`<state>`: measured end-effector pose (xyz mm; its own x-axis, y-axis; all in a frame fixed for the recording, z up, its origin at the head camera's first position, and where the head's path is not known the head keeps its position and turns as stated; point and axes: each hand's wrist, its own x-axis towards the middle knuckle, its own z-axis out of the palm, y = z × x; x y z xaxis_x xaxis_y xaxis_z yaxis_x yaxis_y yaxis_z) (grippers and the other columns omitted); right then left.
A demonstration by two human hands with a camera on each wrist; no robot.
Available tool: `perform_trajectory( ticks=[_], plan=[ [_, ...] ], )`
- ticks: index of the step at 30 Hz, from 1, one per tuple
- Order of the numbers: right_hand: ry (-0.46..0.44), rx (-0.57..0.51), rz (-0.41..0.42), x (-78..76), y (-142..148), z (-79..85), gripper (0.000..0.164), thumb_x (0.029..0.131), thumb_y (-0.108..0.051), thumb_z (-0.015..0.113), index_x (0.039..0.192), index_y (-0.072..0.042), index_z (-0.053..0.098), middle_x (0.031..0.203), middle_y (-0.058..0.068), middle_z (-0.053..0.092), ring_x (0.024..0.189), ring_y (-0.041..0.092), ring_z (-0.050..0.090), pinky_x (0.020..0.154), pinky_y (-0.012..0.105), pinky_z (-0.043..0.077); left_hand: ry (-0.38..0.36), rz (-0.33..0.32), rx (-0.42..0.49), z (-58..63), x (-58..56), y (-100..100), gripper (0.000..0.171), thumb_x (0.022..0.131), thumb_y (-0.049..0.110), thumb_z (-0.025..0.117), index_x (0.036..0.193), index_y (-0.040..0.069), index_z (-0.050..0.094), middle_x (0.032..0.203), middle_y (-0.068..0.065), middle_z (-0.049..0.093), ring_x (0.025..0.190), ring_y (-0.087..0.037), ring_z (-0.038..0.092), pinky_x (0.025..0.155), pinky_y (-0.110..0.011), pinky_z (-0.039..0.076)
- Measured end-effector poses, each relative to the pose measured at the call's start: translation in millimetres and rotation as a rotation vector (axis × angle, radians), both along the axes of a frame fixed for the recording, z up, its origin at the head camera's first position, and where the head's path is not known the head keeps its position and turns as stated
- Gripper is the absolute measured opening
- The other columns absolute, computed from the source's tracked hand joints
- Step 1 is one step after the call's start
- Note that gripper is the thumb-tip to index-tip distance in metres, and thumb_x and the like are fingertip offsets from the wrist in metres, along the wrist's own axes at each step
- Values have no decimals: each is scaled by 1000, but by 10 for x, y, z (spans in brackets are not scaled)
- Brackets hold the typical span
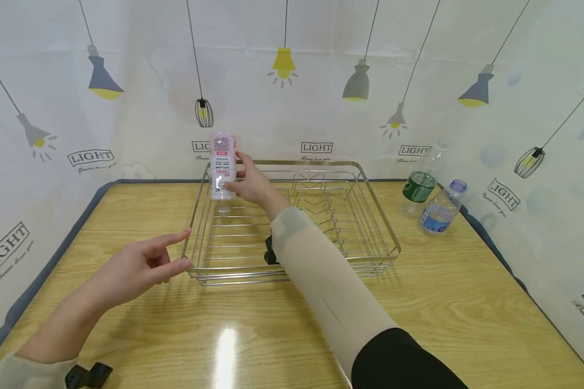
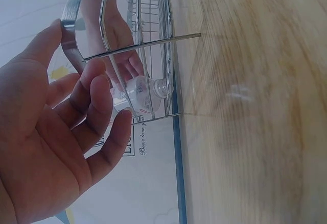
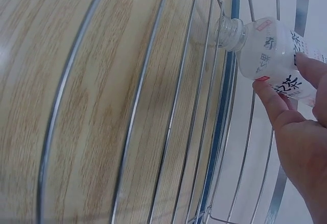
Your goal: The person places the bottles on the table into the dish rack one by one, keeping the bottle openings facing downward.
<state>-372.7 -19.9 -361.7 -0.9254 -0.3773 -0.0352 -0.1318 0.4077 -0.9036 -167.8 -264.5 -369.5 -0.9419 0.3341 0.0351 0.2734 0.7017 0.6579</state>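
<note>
My right hand point(image 1: 255, 183) grips a clear plastic bottle point(image 1: 223, 167) with a pink and white label. The bottle is upside down, its open neck point(image 3: 231, 33) pointing down at the wires in the back left corner of the metal dish rack point(image 1: 292, 269). In the left wrist view the bottle point(image 2: 140, 94) shows behind the rack's side wires. At the rack's front left corner is my left hand point(image 1: 141, 265), thumb and index finger spread, fingertips right at the rim point(image 2: 71, 30); its other fingers are loosely curled beside the wires.
Two upright clear plastic bottles stand right of the rack: one with a green label point(image 1: 419, 187), one with a blue label point(image 1: 437, 213). The wooden table point(image 1: 253, 324) meets a printed cloth backdrop point(image 1: 253, 81) behind and at both sides. A row of wire dividers point(image 1: 328, 210) runs inside the rack.
</note>
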Motion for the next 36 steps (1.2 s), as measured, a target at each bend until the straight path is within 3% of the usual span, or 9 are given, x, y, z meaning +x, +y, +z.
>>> perform_trajectory(
  ticks=[16,23,29,36],
  plan=[
    [-19,8,-26,-27,33,13,96,106,-21,75,177,-35,11,162,17,52,141,33,60,116,49,54,-6,-8,2,5,0,13,69,107,40,74,166,13,50,78,2,63,64,-9,50,56,-30,45],
    [41,-54,-83,-21,43,94,91,107,-24,74,177,-32,16,169,17,47,149,35,55,121,52,50,-12,-1,-6,8,0,-5,69,107,41,73,166,14,49,78,2,63,64,-9,50,56,-30,44],
    [153,-128,-184,-18,33,273,79,109,-20,70,174,-28,26,164,15,51,144,31,60,115,46,56,-10,-1,-5,-5,2,-12,69,106,41,74,166,15,50,78,2,63,64,-9,50,56,-30,44],
    [195,-219,-166,87,91,604,73,109,-15,68,172,-28,33,158,12,57,138,27,64,109,38,60,-29,1,-9,-2,-19,-5,71,106,42,74,167,15,49,78,1,63,64,-10,50,55,-30,44]
  ],
)
